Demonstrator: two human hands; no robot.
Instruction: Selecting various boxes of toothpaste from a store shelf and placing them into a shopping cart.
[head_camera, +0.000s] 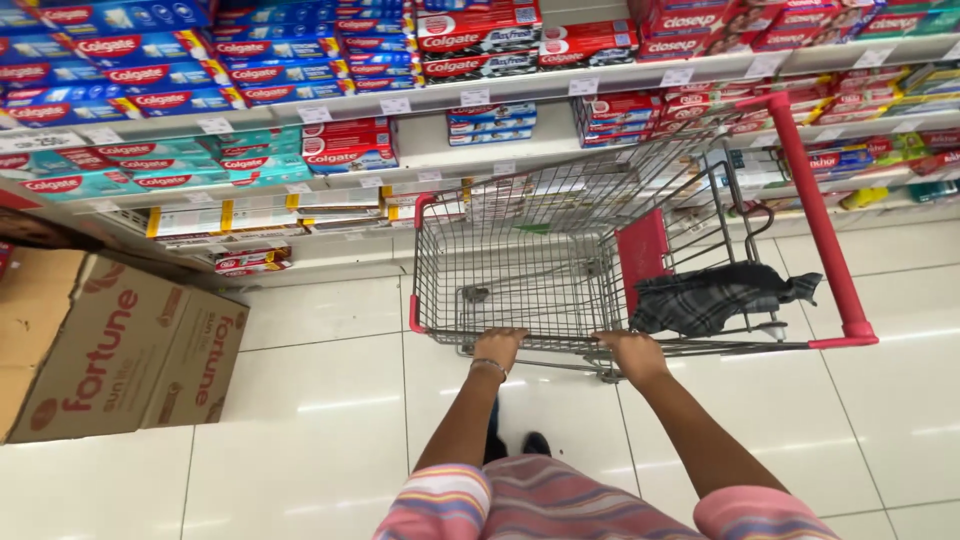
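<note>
Metal cart (520, 250) rim gripped by both left hand (497, 346) and right hand (630, 352); better pushed evenly, clear of box (120, 350).

cart (520, 250) before shelves (420, 150); cloth (715, 298) in cart | carton (120, 350) left

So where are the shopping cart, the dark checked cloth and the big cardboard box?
shopping cart (520, 250): head view, on the wire mesh of its near side.
dark checked cloth (715, 298): head view, middle of the bundle by the cart's handle end.
cardboard box (130, 350): head view, on its top face.
</note>
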